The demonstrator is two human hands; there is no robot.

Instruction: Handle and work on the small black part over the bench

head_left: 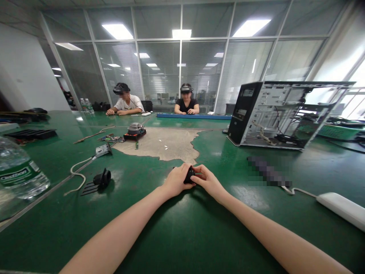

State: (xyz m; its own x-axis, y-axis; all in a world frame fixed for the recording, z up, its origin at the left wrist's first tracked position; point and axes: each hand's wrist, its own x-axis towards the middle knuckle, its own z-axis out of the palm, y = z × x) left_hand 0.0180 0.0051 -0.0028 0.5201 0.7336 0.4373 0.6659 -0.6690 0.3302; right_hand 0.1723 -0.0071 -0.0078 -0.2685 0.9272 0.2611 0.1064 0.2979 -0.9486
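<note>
Both forearms (122, 228) extended over the green table (176, 236); left hand (180, 178) and right hand (207, 182) were found closed on a small black part (189, 175) near the grey patch (171, 140).

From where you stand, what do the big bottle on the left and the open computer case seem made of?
Bottle: likely thin clear plastic, glossy; it's see-through with bright highlights.
Computer case: probably metal, dull silver-grey inside, with punched openings.

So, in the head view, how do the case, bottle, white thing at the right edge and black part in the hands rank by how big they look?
1. Case
2. Bottle, cut off, probably enlarged by nearness
3. White thing, also cut off
4. Black part, partly hidden
</note>
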